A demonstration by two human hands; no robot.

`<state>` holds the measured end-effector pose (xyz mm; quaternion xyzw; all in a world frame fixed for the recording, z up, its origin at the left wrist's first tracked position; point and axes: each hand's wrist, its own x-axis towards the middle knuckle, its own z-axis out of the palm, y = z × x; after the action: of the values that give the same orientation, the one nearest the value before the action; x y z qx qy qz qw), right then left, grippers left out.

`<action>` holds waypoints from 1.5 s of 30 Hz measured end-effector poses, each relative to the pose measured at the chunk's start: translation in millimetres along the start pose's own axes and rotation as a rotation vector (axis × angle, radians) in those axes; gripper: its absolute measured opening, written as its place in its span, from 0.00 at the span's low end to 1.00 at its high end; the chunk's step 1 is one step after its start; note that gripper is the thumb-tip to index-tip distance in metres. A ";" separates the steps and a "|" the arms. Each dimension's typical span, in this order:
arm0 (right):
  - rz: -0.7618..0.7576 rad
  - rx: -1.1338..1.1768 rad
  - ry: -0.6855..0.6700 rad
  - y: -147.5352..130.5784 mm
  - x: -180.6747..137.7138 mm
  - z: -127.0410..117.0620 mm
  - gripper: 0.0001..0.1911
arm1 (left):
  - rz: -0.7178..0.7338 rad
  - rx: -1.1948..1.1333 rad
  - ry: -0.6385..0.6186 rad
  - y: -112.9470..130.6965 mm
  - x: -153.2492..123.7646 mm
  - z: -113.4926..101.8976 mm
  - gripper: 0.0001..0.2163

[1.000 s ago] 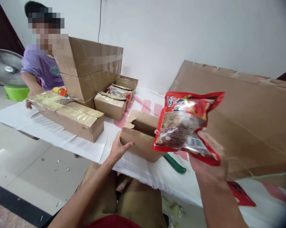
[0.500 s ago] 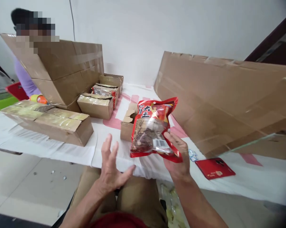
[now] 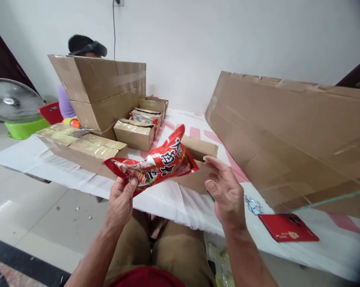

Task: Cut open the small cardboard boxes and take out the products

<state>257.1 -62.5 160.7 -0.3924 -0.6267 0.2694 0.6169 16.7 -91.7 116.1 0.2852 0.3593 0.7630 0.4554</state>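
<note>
The left hand (image 3: 122, 203) has hold of the red bag (image 3: 162, 163) near one end, with its thumb on top. The bag is up in the air, tilted, in front of the open box (image 3: 192, 181) and a bit to its left, and it hides part of that box.

The right hand (image 3: 227, 191) is wide open with bent fingers and has nothing in it. It is at the right end of the open box. I can't tell if its fingertips touch the card there.

The bag looks slick and fat, and just one hand holds it near the end. I think its free end could swing down and twist out of that hand. Then it might land on the counter (image 3: 168, 200) in front of the open box, or roll off the edge.

The open box looks light, so a bump from the right hand could make it slide. If the bag hit the rim while tilted like this, a corner could catch and bend the card.

The red phone (image 3: 287, 228) lies to the right of the open box, close to the right arm. A big swing of that arm could knock it.
</note>
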 end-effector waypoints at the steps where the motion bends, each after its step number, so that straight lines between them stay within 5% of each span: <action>1: 0.043 0.048 -0.060 1.7 4.4 -0.8 0.36 | -0.035 -0.009 -0.008 1.7 -1.4 -0.3 0.22; 3: 0.146 0.176 -0.208 3.7 10.9 2.2 0.42 | -0.097 -0.013 -0.046 4.4 -4.0 -2.1 0.22; 6: 0.308 0.347 -0.409 1.6 12.7 11.6 0.32 | -0.182 0.022 -0.164 12.2 -3.8 -11.4 0.23; 11: 0.355 0.348 -0.460 -7.7 0.3 21.8 0.17 | -0.195 0.143 -0.329 29.3 4.9 -31.4 0.26; 19: 0.110 0.045 -0.302 -12.0 -29.5 39.0 0.09 | -0.166 0.027 0.080 20.1 6.7 -12.3 0.25; 24: 0.283 0.158 -0.273 9.9 -40.1 51.0 0.11 | -0.199 -0.031 0.186 21.2 16.2 -11.9 0.25; 29: 0.398 0.185 -0.405 18.1 -41.9 55.3 0.14 | -0.134 0.068 0.170 12.7 25.3 -29.1 0.23; 35: -0.045 -0.298 -0.066 33.7 -50.0 58.7 0.11 | 0.118 0.292 0.193 -4.3 36.9 -50.3 0.21; 38: -0.238 -0.478 0.001 59.9 -50.3 73.6 0.11 | 0.109 0.363 0.214 -14.7 36.0 -55.3 0.19; 45: -0.199 -0.512 0.015 113.9 -32.6 143.8 0.18 | -0.048 0.416 0.120 -46.7 32.1 -62.6 0.16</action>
<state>131.4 -6.0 35.3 -0.4741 -0.7053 0.0375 0.5258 -21.8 -65.6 45.5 0.3184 0.5420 0.6770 0.3827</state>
